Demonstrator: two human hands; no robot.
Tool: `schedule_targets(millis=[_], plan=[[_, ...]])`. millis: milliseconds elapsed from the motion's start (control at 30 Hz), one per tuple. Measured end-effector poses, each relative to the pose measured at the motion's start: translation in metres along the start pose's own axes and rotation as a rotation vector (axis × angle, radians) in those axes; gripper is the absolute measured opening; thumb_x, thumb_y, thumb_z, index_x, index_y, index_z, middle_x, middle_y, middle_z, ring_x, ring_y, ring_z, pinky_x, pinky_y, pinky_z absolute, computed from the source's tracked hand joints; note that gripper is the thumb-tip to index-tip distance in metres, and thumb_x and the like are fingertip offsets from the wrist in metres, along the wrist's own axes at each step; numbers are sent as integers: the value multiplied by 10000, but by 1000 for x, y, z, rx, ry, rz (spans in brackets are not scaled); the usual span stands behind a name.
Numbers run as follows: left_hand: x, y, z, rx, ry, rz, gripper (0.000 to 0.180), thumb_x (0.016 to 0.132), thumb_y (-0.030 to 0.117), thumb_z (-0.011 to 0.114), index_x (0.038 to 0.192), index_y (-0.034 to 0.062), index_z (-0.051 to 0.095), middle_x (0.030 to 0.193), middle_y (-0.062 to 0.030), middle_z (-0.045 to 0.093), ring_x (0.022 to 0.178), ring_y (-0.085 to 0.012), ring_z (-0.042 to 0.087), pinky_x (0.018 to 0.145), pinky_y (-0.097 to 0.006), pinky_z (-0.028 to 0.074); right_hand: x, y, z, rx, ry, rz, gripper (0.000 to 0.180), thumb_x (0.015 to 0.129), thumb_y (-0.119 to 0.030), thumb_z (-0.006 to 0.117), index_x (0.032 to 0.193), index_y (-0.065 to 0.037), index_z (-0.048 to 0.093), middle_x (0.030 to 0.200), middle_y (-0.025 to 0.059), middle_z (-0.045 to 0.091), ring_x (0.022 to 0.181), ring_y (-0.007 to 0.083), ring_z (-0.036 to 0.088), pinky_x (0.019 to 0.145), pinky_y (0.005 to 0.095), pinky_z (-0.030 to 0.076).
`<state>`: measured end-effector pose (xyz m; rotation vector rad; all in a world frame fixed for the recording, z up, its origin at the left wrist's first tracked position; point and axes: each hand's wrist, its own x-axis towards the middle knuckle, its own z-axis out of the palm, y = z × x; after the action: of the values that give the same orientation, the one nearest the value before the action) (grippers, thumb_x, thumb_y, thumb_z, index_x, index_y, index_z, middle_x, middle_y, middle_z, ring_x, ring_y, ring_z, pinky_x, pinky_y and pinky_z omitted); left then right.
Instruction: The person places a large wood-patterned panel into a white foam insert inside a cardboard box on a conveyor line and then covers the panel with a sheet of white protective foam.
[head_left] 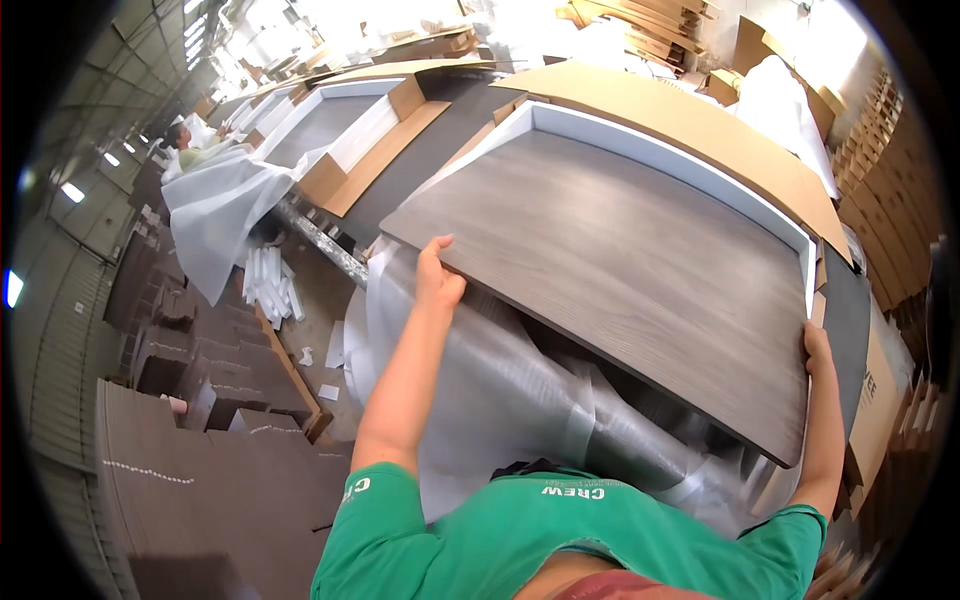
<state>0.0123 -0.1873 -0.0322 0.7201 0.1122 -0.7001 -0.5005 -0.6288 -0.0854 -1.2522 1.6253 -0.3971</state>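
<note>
A large grey-brown wood-grain panel (630, 270) lies tilted in front of me, its far part within a white foam edging (650, 155) inside an open cardboard carton (680, 105). My left hand (438, 275) grips the panel's near left edge, thumb on top and the fingers hidden beneath. At the right end my right hand (816, 348) is closed round the panel's edge, its fingers partly out of sight. Below the near edge hangs translucent white foam wrap (520, 390), between the panel and my body.
To the left, another open carton (380, 150) with white foam edging holds a similar panel. Beyond it a person (185, 150) stands near draped foam sheet (225, 200). Stacked brown panels (200, 480) fill the lower left; white foam strips (272, 285) lie near them. Cardboard stacks (885, 210) stand right.
</note>
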Motion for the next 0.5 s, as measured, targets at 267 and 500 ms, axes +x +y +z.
schedule_targets(millis=[267,500], plan=[[-4,-6,-11,69,43,-129,400,754,139,534,1100,-28,423,1113,-143,492,1038,-296,486,891,-436,407,-20,0,38,-276,63,-152,600,879,-385,408,1233,98,354,1206,221,446,1121,300,430,915,396,341],[-22,-6,-9,349,19,-47,464,769,206,577,1145,-24,432,1147,-142,488,1081,-272,469,954,-443,342,-29,-3,67,-220,-65,-79,548,871,-367,424,1223,51,382,1200,216,438,1121,303,416,886,421,374]])
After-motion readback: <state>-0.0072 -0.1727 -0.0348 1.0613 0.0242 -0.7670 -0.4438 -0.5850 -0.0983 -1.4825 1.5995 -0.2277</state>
